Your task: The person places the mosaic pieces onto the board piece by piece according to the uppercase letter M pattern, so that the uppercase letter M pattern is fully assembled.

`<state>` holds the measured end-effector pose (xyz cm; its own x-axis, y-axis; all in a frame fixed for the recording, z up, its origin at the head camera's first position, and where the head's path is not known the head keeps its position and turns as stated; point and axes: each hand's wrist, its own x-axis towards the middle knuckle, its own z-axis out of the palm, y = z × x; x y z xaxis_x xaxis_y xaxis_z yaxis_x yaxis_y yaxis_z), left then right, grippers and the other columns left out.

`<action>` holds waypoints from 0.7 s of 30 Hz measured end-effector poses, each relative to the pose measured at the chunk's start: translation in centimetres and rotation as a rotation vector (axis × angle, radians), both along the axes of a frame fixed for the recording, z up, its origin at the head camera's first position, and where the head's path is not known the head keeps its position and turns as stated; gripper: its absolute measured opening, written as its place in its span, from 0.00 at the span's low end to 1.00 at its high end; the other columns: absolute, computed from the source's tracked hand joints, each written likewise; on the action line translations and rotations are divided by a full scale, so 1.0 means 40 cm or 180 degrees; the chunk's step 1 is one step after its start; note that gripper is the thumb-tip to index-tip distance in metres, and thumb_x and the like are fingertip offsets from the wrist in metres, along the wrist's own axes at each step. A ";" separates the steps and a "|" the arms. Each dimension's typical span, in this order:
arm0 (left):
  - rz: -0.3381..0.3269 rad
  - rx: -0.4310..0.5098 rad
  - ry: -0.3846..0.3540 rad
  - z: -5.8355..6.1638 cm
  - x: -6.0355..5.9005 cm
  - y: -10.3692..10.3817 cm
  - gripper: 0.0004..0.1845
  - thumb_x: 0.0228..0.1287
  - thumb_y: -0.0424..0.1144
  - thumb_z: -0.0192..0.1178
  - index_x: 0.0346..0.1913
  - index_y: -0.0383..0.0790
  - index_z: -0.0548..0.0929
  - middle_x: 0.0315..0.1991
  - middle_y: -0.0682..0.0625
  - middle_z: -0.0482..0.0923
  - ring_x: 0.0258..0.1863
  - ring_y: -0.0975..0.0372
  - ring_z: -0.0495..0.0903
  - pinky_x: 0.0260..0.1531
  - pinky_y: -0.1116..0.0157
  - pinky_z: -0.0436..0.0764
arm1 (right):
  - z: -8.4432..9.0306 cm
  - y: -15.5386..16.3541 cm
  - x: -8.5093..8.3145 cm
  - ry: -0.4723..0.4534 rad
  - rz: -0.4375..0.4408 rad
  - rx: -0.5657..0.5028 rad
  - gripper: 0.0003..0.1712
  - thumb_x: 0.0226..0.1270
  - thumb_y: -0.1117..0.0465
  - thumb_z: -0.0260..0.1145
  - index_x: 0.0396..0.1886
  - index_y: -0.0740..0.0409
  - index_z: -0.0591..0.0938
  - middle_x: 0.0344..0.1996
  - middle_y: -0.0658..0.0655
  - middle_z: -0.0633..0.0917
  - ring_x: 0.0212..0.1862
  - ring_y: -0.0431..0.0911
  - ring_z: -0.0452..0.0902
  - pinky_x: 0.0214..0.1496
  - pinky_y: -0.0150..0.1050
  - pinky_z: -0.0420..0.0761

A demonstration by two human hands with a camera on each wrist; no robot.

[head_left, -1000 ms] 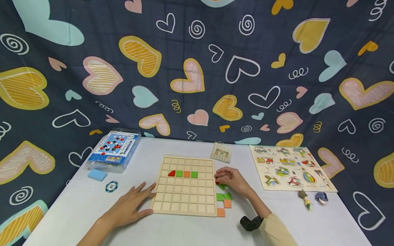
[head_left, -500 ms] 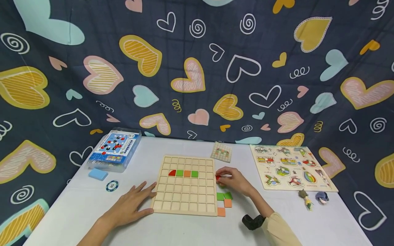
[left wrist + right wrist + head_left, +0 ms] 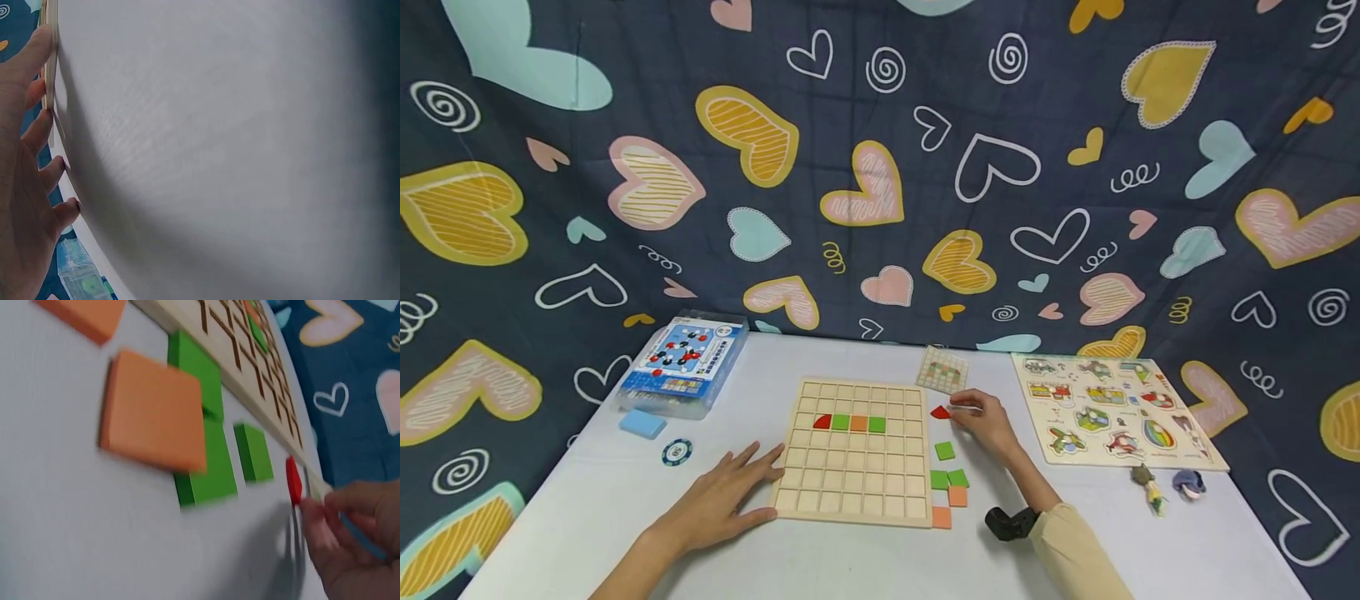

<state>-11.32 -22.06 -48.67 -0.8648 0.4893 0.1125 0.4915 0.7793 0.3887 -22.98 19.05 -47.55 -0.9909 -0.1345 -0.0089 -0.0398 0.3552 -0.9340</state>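
A wooden grid board [image 3: 854, 483] lies on the table. One of its rows holds a red quarter-round piece [image 3: 823, 422], green squares [image 3: 877, 425] and an orange square [image 3: 858, 423]. Along the board's left edge rests my left hand [image 3: 718, 500], fingers spread; in the left wrist view its thumb and fingertips touch the rim [image 3: 51, 62]. Beyond the board's right edge, my right hand [image 3: 988, 425] pinches another red quarter-round piece [image 3: 940, 412] at its fingertips. Several loose green squares [image 3: 944, 451] and orange squares [image 3: 957, 497] lie beside the board, below that hand.
Behind the board lies a small patterned card [image 3: 942, 370]. A picture puzzle board [image 3: 1112, 408] is at right, near two small figures [image 3: 1148, 490]. At left are a boxed molecule set [image 3: 681, 364], a blue block [image 3: 642, 423] and a round chip [image 3: 677, 452].
My right hand has moved away from me and slightly right with the red quarter-round piece, uncovering a green square. The left hand stays at the board's edge.
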 end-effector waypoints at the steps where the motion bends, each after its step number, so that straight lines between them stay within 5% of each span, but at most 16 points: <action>1: 0.0000 -0.0002 -0.0013 0.001 0.000 0.000 0.28 0.63 0.63 0.55 0.58 0.48 0.79 0.71 0.48 0.63 0.68 0.41 0.60 0.62 0.36 0.61 | -0.002 -0.007 0.000 0.0018 -0.0096 0.0043 0.16 0.63 0.74 0.63 0.50 0.75 0.77 0.47 0.72 0.81 0.48 0.60 0.81 0.44 0.40 0.85; 9: -0.0003 -0.0018 -0.0002 -0.002 -0.002 -0.003 0.29 0.64 0.63 0.54 0.59 0.48 0.78 0.71 0.49 0.62 0.69 0.42 0.59 0.62 0.36 0.61 | 0.000 -0.058 -0.010 0.0127 -0.0202 0.0036 0.19 0.59 0.78 0.64 0.51 0.76 0.75 0.46 0.73 0.81 0.51 0.62 0.79 0.49 0.45 0.83; 16: 0.0006 -0.0016 -0.0078 -0.002 -0.002 -0.005 0.30 0.63 0.63 0.54 0.59 0.47 0.78 0.71 0.49 0.62 0.69 0.41 0.58 0.63 0.37 0.60 | -0.030 -0.083 -0.027 0.0311 -0.0530 0.0337 0.22 0.46 0.78 0.73 0.45 0.72 0.80 0.41 0.67 0.84 0.44 0.57 0.81 0.44 0.38 0.84; 21: 0.0019 -0.0032 -0.0141 0.000 0.000 -0.005 0.31 0.64 0.64 0.53 0.60 0.47 0.78 0.72 0.50 0.61 0.70 0.42 0.57 0.64 0.37 0.58 | -0.036 -0.084 -0.032 0.0260 -0.0608 0.0345 0.20 0.47 0.82 0.69 0.43 0.71 0.81 0.40 0.66 0.85 0.43 0.55 0.82 0.42 0.34 0.84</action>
